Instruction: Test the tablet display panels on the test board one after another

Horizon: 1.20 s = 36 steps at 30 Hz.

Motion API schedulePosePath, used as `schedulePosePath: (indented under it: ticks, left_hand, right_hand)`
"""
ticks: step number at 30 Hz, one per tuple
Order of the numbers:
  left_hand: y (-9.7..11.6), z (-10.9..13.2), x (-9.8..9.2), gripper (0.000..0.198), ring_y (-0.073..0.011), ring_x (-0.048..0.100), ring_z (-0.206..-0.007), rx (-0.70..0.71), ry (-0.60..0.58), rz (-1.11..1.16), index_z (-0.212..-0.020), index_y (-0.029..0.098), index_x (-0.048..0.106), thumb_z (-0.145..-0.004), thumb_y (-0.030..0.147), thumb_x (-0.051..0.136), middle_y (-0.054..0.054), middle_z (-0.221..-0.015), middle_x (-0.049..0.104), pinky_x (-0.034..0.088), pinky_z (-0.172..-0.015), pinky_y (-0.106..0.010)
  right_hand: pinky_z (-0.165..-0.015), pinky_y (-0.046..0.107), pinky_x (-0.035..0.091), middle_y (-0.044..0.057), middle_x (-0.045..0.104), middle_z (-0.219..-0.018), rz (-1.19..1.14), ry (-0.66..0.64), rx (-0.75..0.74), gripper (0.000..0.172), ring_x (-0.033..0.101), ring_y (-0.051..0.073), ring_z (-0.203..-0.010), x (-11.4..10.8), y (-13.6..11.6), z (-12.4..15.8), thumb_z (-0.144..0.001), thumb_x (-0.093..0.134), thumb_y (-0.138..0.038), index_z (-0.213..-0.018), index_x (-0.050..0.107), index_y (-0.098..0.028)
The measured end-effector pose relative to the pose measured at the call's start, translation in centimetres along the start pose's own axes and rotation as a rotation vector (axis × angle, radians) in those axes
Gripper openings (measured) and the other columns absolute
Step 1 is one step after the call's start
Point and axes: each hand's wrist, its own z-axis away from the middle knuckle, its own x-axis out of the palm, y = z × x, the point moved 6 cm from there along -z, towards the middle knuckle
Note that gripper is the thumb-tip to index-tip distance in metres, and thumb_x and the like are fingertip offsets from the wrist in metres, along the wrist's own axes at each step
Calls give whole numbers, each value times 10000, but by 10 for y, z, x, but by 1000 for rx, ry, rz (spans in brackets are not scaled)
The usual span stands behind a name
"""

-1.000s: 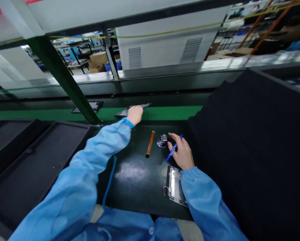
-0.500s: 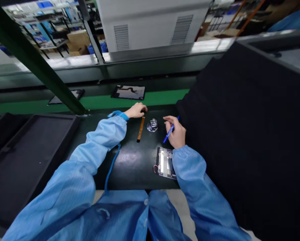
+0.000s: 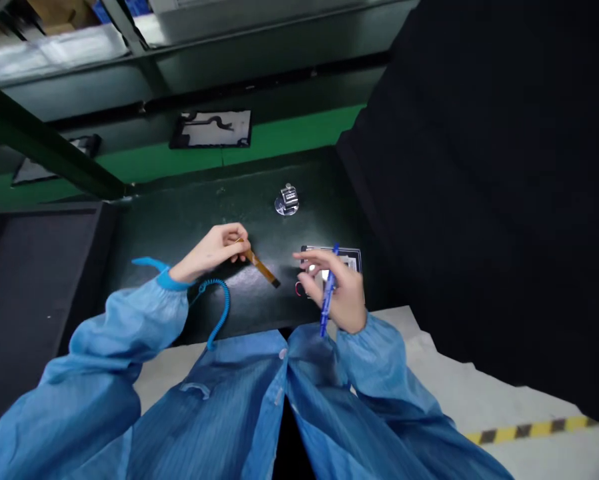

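My left hand (image 3: 214,250) is closed in a pinch on one end of a thin orange-brown strip (image 3: 263,269), which slants down to the right above the dark mat (image 3: 189,213). A blue coiled wrist strap cord (image 3: 218,308) hangs from that wrist. My right hand (image 3: 334,290) grips a blue pen (image 3: 327,293) and hovers over a small board with a shiny panel and a red wire (image 3: 344,260), hiding most of it. A small metal tally counter (image 3: 287,200) stands on the mat beyond both hands.
A green conveyor belt (image 3: 289,137) runs along the back with a flat dark panel (image 3: 212,129) on it and another panel (image 3: 54,160) at left. A black tray (image 3: 34,280) lies left; black cloth (image 3: 479,167) covers the right. Floor with yellow-black tape (image 3: 529,427) shows below.
My left hand drew back from the panel on the belt, took up the orange-brown strip and lifted it toward me. My right hand with the pen moved back over the board. The view tilted down.
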Motion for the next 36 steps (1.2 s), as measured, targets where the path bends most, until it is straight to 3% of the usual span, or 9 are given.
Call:
schedulePosePath:
  ticks: [4, 7, 11, 19, 24, 26, 28, 31, 36]
  left_hand:
    - [-3, 50, 21, 233, -96, 583, -528, -144, 203, 556, -785, 188, 536, -739, 301, 734, 6, -713, 626, 415, -474, -199]
    - [-12, 69, 28, 211, -88, 583, -520, -172, 334, 670, -779, 191, 547, -723, 272, 733, 10, -726, 642, 425, -469, -193]
    - [-30, 84, 32, 244, -91, 594, -534, -213, 402, 685, -815, 194, 556, -711, 279, 760, -1, -770, 664, 441, -479, -198]
    - [-27, 96, 8, 261, -91, 581, -703, 53, 602, 239, -824, 197, 609, -689, 183, 833, 37, -739, 582, 492, -675, -192]
    - [17, 97, 6, 211, -202, 641, -909, 274, 694, -325, -974, 218, 654, -783, 209, 744, -33, -952, 658, 527, -852, -348]
    - [39, 91, 26, 329, -263, 620, -1119, 418, 525, -515, -1145, 232, 634, -822, 190, 680, -71, -1131, 670, 472, -1014, -437]
    - [48, 82, 53, 380, -268, 612, -1186, 481, 168, -523, -1267, 253, 591, -891, 197, 601, -70, -1194, 679, 412, -1092, -460]
    - [45, 73, 83, 261, -221, 683, -914, 390, -271, -413, -1198, 263, 618, -1004, 253, 444, -40, -979, 713, 494, -893, -370]
    - [37, 59, 86, 260, -164, 569, -595, 219, -430, -368, -850, 241, 567, -1036, 322, 405, 17, -688, 587, 375, -586, -294]
  right_hand:
    - [-946, 420, 573, 76, 674, -1306, -203, -100, 107, 503, 671, 229, -1119, 37, -1, 23, -829, 762, -273, -1292, 566, -267]
    - [-811, 350, 609, 22, 740, -997, -472, -12, 260, 258, 726, 164, -840, 50, 6, 33, -874, 721, -299, -1087, 585, -245]
    - [-673, 287, 600, -29, 693, -825, -546, 123, 370, 211, 694, 119, -647, 46, 13, 45, -865, 734, -320, -947, 559, -234]
    - [-625, 268, 604, -45, 672, -764, -420, 248, 367, 207, 711, 129, -620, 23, 5, 56, -836, 764, -249, -898, 568, -235]
    - [-668, 300, 629, -40, 690, -756, -311, 238, 332, 189, 712, 142, -641, 19, -1, 59, -843, 762, -239, -917, 589, -243]
    - [-685, 293, 626, -41, 698, -768, -264, 190, 277, 177, 708, 136, -662, 21, -7, 59, -849, 759, -222, -926, 601, -249]
    - [-671, 270, 611, -45, 700, -778, -208, 138, 199, 153, 697, 124, -664, 23, -14, 58, -868, 736, -200, -923, 605, -257]
    - [-659, 256, 596, -47, 697, -785, -120, 80, 128, 120, 679, 115, -652, 24, -22, 56, -905, 678, -183, -927, 593, -266]
    - [-660, 237, 585, -50, 685, -796, -192, -24, 197, 110, 684, 108, -668, 25, -14, 55, -931, 634, -186, -961, 554, -255]
